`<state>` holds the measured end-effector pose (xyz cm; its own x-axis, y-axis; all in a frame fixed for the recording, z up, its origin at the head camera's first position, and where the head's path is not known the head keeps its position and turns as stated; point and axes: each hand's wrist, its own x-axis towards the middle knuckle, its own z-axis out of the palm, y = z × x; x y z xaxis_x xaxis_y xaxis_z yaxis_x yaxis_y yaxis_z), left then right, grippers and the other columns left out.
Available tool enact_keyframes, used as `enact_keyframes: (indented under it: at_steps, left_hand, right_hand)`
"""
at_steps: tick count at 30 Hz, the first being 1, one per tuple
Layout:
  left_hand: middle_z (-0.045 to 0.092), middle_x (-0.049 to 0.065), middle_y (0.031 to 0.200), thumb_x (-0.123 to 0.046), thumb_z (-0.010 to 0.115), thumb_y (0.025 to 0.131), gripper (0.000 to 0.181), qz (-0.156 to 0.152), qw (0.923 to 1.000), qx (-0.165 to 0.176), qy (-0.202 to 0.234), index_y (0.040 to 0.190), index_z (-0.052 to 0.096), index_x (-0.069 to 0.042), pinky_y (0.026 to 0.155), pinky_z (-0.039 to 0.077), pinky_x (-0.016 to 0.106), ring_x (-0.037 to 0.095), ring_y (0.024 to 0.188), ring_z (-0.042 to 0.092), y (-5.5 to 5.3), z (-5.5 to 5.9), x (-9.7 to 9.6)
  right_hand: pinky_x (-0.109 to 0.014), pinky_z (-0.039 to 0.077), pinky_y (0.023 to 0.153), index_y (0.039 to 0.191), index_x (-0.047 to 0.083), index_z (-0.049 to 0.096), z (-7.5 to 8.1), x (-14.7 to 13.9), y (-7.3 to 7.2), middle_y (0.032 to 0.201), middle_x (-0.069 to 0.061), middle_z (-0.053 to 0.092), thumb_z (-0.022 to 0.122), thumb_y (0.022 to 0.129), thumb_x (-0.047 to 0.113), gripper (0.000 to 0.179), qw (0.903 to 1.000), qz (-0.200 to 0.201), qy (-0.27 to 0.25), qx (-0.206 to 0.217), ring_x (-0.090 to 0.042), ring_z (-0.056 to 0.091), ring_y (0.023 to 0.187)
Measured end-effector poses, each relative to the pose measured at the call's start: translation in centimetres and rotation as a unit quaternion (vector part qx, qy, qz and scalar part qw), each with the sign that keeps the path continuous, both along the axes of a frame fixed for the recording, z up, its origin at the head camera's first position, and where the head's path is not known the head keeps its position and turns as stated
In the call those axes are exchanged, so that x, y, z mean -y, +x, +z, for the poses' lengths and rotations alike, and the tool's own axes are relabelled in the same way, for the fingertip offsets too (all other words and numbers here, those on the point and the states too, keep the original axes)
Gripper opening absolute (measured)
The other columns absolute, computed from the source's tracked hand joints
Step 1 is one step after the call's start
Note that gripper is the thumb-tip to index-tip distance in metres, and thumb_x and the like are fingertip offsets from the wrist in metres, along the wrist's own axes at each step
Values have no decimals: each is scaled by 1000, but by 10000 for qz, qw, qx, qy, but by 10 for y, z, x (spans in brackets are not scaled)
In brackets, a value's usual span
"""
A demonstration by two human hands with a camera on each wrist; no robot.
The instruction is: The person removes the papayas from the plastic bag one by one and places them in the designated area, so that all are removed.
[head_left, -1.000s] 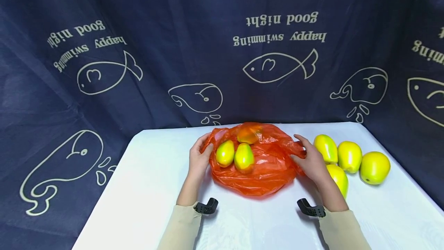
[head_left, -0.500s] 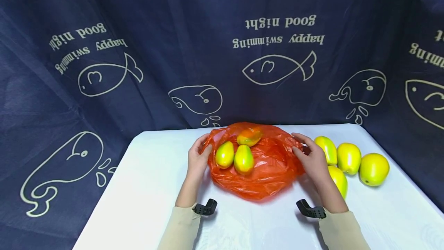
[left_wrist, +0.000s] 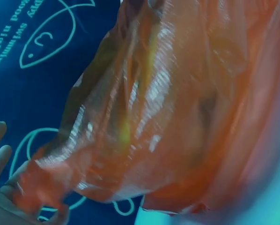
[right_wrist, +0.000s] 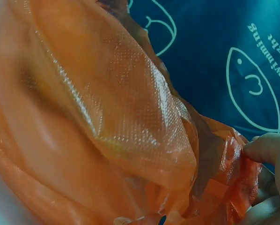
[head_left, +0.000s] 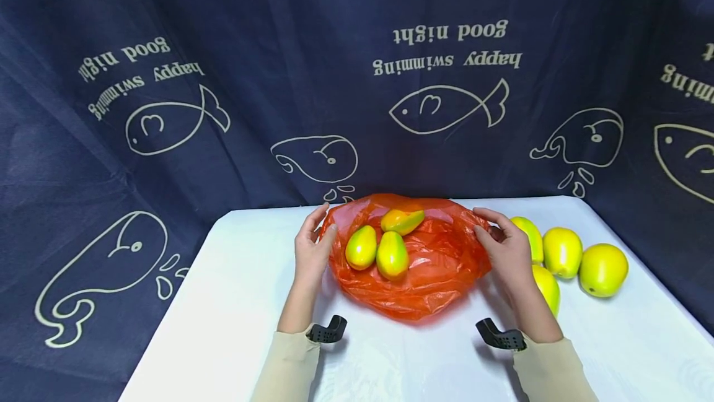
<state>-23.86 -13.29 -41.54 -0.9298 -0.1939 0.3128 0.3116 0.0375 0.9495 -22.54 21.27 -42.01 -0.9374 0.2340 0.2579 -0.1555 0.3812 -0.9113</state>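
Observation:
A thin red plastic bag point(head_left: 429, 293) lies spread on the white table with its mouth held wide. Three smooth yellow-green fruits with orange tints, mango-like in shape, sit inside: one on the left point(head_left: 361, 247), one in the middle point(head_left: 393, 256), one behind point(head_left: 401, 222). My left hand point(head_left: 312, 250) pinches the bag's left rim; in the left wrist view, bunched plastic shows between the thumb and fingers of that hand point(left_wrist: 9, 199). On the opposite rim, my right hand point(head_left: 510, 256) grips gathered plastic, seen close in the right wrist view. Through the film the fruits look blurred in both wrist views.
Several rounder yellow-green fruits, apple-like, rest on the table right of the bag, one point(head_left: 603, 270) farthest right and another point(head_left: 546, 289) partly behind my right forearm. A dark blue curtain point(head_left: 334, 98) with fish drawings hangs behind the white table point(head_left: 223, 303).
My left hand has shifted slightly left and the right slightly right, so the bag's mouth is wider. The rear fruit, earlier partly covered by red film, now shows uncovered.

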Motion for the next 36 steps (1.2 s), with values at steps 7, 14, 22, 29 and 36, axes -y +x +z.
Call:
enact_keyframes:
  at_steps: [7,14,22,29,36]
  left_hand:
    - [61,7,141,-2,60,96,40,48,9965,-750,-379,134,63,-12,123,32,39,19,138,50,4,6,-9]
    - [60,4,141,-6,62,96,38,-345,9860,-1272,-1016,134,62,-9,117,38,27,18,137,51,12,9,-18]
    - [60,5,142,-14,65,95,46,-443,9799,-494,-1882,140,57,-14,116,39,55,28,134,53,8,-7,-25]
    - [58,5,143,-15,66,94,48,-437,9727,-258,-2263,141,55,-12,118,37,51,27,137,50,-1,-27,-28]
    - [57,3,144,-16,69,93,52,-343,9653,123,-2586,143,54,-16,119,36,49,27,138,50,-7,-42,-29]
  right_hand:
    - [-6,52,75,135,17,62,2,1,1,118,10,63,65,97,24,39,9999,-44,-105,-2,-6,57,90]
    - [-6,52,78,134,14,63,8,5,5,117,8,64,66,96,22,39,9996,-28,-252,-83,-3,59,92]
    - [-6,51,76,136,14,62,11,7,6,113,12,63,67,96,20,40,9995,15,-304,-113,-7,55,89]
    - [-6,52,78,136,14,61,10,6,5,118,6,63,66,96,20,40,9995,76,-279,-113,-7,56,91]
    - [-6,52,77,136,15,61,9,8,5,121,3,62,66,96,19,41,9995,108,-296,-86,-8,55,92]
